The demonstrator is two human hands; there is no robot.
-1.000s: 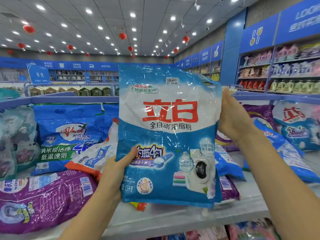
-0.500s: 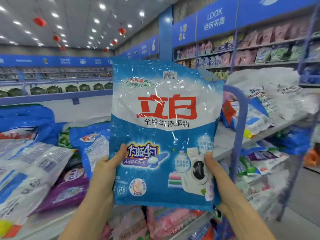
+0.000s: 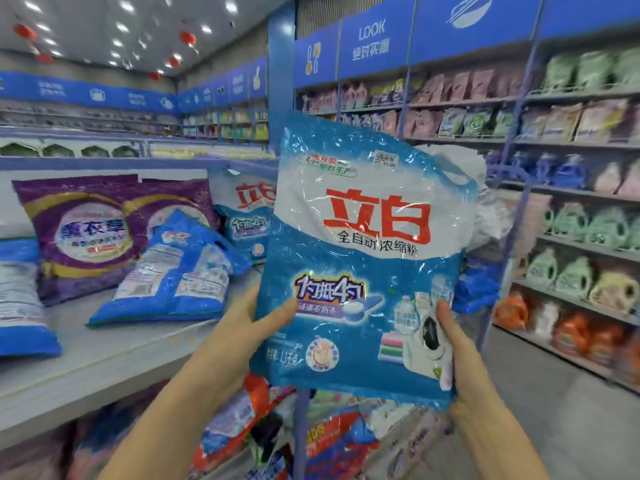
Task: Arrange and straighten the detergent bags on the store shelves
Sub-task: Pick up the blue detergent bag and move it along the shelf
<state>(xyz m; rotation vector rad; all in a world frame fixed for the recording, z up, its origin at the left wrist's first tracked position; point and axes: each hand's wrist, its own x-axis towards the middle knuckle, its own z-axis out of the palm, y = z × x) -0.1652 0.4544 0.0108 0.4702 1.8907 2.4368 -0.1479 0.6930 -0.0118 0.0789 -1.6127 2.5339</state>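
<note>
Blue detergent bag [image 3: 360, 258] is in the air, upright with a slight tilt, in front of the shelf's [image 3: 104, 358] right end. Left hand [image 3: 242, 327] grips its lower left edge, thumb on the front. Right hand [image 3: 460, 362] grips the lower right corner the same way. On the shelf: purple bags [image 3: 79, 233] leaning at the back, a blue bag [image 3: 176, 271] lying label-side up in front of them, a matching bag [image 3: 246, 216] upright behind. Shelf front strip is bare. Lower shelf bags [image 3: 263, 427] are jumbled. Aisle floor [image 3: 554, 410] lies to the right.

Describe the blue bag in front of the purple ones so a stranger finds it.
On the grey shelf board at left, two purple plastic detergent bags stand upright. The blue plastic bag lies slanted before them; unlike them, its fine-print back faces out.
</note>
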